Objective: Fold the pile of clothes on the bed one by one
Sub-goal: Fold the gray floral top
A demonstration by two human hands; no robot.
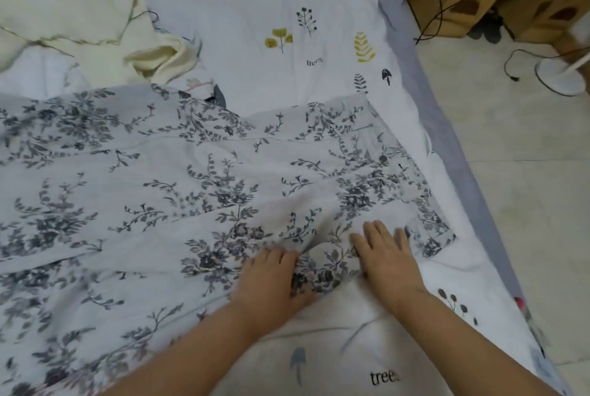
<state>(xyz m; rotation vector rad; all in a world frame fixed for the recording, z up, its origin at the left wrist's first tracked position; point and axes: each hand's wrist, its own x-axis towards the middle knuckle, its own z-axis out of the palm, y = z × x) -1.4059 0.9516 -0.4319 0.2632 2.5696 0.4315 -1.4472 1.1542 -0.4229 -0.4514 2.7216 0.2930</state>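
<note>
On bed, floral garment cropped left, hands blurred

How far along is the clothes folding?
No folded stack shows in view. In hand: the floral garment lies spread on the bed; left hand grips its near edge, right hand presses it flat. Left: the cream garment lies crumpled beyond.

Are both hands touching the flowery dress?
Touching. The head view shows the left hand and the right hand both lying on the flowery dress, fingers on the cloth with no gap, near its edge on the bed sheet.
</note>
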